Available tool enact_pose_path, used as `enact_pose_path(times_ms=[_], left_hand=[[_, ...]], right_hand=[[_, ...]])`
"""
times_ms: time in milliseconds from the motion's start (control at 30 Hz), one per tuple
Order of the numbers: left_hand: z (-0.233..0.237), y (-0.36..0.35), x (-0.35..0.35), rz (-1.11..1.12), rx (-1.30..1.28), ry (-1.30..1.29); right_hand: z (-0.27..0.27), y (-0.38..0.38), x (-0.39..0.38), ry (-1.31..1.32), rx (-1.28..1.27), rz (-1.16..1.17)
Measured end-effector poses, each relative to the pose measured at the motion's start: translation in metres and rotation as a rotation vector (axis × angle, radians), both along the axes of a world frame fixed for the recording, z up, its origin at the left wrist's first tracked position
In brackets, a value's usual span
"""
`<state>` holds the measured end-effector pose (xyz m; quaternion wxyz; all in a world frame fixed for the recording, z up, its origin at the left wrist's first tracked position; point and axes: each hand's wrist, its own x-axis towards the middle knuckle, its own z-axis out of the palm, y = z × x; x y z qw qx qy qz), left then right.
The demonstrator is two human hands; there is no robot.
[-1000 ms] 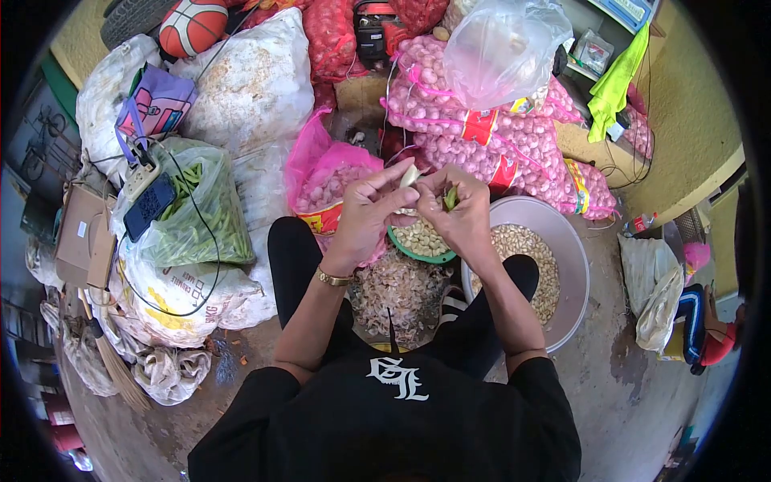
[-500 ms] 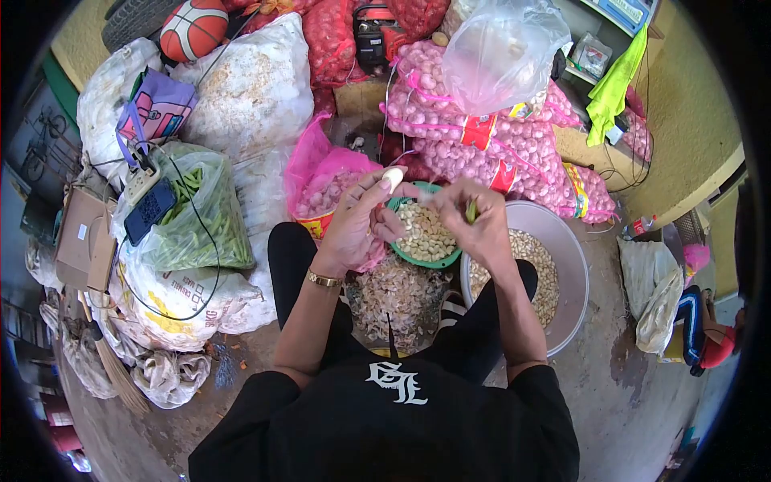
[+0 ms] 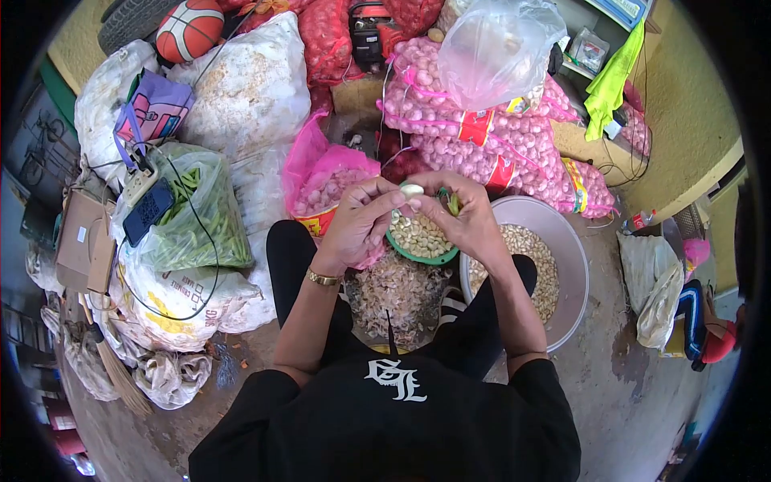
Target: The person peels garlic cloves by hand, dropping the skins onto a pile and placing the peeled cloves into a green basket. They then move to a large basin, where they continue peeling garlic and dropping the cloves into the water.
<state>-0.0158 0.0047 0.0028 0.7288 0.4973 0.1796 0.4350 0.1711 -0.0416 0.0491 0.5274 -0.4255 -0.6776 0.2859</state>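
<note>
My left hand pinches a pale garlic clove at its fingertips. My right hand meets it from the right, thumb and fingers against the clove, with a small yellow-green item between its fingers. Below both hands is a green basket of peeled cloves. A large whitish tub with more cloves stands to the right. Dry peels lie in a heap between my legs. An open pink mesh bag of garlic is just beyond my left hand.
Pink mesh sacks of garlic are piled ahead, with a clear plastic bag on top. White sacks stand at the left, near a bag of green pods with a phone on it. A broom lies lower left.
My right hand has moved left and inward, and its fingers now touch the clove. My left hand has shifted slightly right, the clove now lower between both hands.
</note>
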Motion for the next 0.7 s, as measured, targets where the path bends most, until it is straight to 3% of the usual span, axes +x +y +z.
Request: enact_pose_path(times_ms=[67,133,200,267,333,367,500,567,700], left_hand=[[-0.003,-0.002,0.003,0.004,0.059,0.078],[-0.001,-0.003,0.010,0.236,-0.003,0.089],[-0.021,0.010,0.002,0.210,-0.049,0.090],[-0.035,0.019,0.000,0.264,-0.325,-0.053],[-0.050,0.027,0.000,0.212,-0.403,-0.152],[-0.055,0.032,-0.001,0.163,-0.476,-0.253],[-0.040,0.031,0.011,0.114,-0.467,-0.321],[-0.033,0.030,0.018,0.101,-0.382,-0.337],[-0.014,0.018,0.019,0.090,-0.337,-0.242]], right_hand=[[-0.008,0.005,0.001,0.006,-0.084,0.085],[-0.031,0.018,0.008,0.084,-0.106,0.087],[-0.051,0.032,0.024,-0.052,-0.170,-0.144],[-0.071,0.044,0.040,-0.139,-0.197,-0.200],[-0.100,0.059,0.051,-0.431,0.036,-0.434],[-0.101,0.058,0.056,-0.451,-0.134,-0.439],[-0.074,0.049,0.035,-0.254,-0.158,-0.312],[-0.054,0.040,0.012,-0.152,0.122,-0.006],[-0.040,0.028,-0.015,-0.297,0.130,0.006]])
